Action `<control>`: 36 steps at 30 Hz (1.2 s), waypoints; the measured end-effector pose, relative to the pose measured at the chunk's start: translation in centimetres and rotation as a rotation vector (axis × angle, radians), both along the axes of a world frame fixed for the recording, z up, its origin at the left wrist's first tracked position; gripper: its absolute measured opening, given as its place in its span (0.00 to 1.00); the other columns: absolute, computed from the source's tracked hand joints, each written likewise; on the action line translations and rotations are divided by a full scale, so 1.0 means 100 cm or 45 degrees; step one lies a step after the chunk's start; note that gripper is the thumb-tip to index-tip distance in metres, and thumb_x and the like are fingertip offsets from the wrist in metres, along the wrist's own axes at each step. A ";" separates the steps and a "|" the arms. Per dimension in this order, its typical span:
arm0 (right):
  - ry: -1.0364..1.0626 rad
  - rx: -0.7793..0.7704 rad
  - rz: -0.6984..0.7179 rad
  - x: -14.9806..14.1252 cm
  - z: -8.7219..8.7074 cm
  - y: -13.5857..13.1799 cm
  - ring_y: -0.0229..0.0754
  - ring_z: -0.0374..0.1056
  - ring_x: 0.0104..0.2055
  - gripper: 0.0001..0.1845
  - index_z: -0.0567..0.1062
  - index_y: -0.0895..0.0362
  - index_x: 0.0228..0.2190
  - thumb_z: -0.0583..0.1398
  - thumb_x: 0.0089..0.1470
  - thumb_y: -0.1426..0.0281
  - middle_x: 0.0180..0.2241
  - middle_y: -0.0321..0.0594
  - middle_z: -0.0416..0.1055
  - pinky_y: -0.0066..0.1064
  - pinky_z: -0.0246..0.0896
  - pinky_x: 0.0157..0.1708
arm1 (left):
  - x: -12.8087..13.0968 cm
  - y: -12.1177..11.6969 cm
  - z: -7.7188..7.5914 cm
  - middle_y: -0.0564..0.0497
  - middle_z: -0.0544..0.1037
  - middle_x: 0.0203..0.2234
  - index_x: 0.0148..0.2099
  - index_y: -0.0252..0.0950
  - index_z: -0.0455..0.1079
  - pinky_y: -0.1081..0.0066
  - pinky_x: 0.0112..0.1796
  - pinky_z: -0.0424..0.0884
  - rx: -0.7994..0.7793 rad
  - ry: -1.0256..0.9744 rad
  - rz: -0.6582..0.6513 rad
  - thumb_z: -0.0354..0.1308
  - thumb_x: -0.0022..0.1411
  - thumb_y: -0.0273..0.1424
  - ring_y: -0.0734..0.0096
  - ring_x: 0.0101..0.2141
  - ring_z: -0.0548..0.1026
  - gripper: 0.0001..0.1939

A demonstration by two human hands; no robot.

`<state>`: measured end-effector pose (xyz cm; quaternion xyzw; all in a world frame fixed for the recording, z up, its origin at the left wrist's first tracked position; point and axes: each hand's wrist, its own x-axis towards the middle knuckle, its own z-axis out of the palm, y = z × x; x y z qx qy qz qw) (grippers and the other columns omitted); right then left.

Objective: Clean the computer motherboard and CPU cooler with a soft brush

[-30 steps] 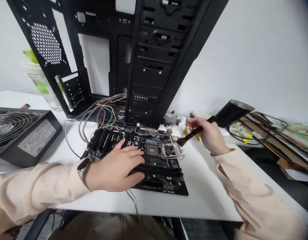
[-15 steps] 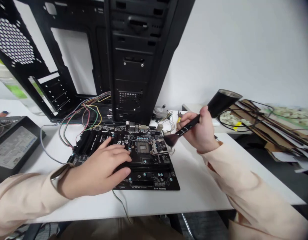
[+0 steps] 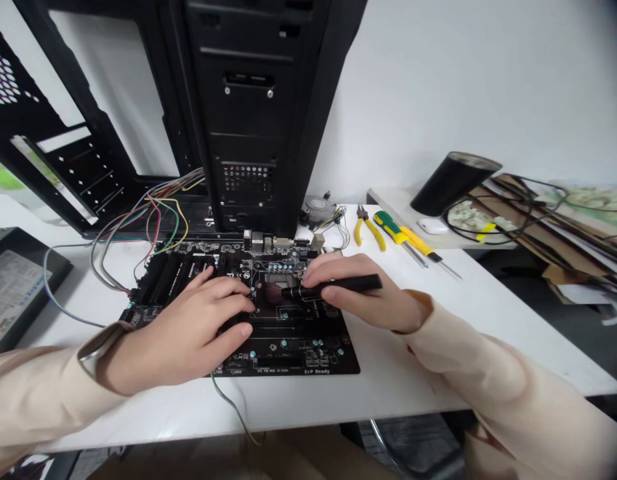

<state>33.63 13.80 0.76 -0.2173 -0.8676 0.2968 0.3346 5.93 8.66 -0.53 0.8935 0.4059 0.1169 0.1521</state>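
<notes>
The black motherboard (image 3: 288, 357) lay flat on the white surface (image 3: 403, 360), in front of the upright black computer case (image 3: 248, 113). At the far left sat the power supply (image 3: 18, 287), and bundled coloured wires (image 3: 153, 213) ran from behind the board. The left hand (image 3: 181, 333) was spread, its fingers pressing on the board's left side. The right hand (image 3: 363, 300) pinched the black handle of a soft brush (image 3: 338, 285), whose bristles (image 3: 273, 293) lay on the board and hid the socket. No cooler was fitted there; a small fan cooler (image 3: 318, 210) lay off the board, beside the case. Compared with the earlier frame, the brush had dropped from a raised tilt to nearly flat, and the right hand had moved off the yellow-handled pliers (image 3: 365, 227) and two screwdrivers (image 3: 401, 233), now in full view.
</notes>
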 end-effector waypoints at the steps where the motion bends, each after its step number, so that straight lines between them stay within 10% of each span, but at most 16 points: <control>1: -0.011 0.025 -0.019 0.000 -0.001 0.001 0.40 0.73 0.35 0.13 0.79 0.55 0.35 0.57 0.60 0.63 0.32 0.43 0.78 0.32 0.70 0.37 | 0.000 0.000 -0.001 0.48 0.71 0.49 0.49 0.42 0.70 0.39 0.61 0.45 0.003 0.002 0.001 0.44 0.70 0.38 0.60 0.51 0.71 0.15; 25: 0.248 0.094 -0.443 0.004 -0.005 -0.001 0.41 0.74 0.34 0.11 0.79 0.50 0.36 0.58 0.60 0.61 0.33 0.37 0.79 0.33 0.71 0.35 | 0.013 0.012 0.018 0.49 0.74 0.37 0.45 0.39 0.72 0.38 0.59 0.52 0.085 0.201 0.058 0.49 0.67 0.37 0.61 0.41 0.74 0.13; 36: 0.274 0.141 -0.510 0.004 -0.009 0.006 0.39 0.74 0.34 0.07 0.78 0.52 0.34 0.59 0.57 0.68 0.32 0.35 0.79 0.30 0.71 0.34 | 0.033 0.030 0.009 0.38 0.65 0.58 0.51 0.39 0.73 0.44 0.59 0.57 0.137 0.145 -0.083 0.49 0.67 0.35 0.48 0.60 0.62 0.16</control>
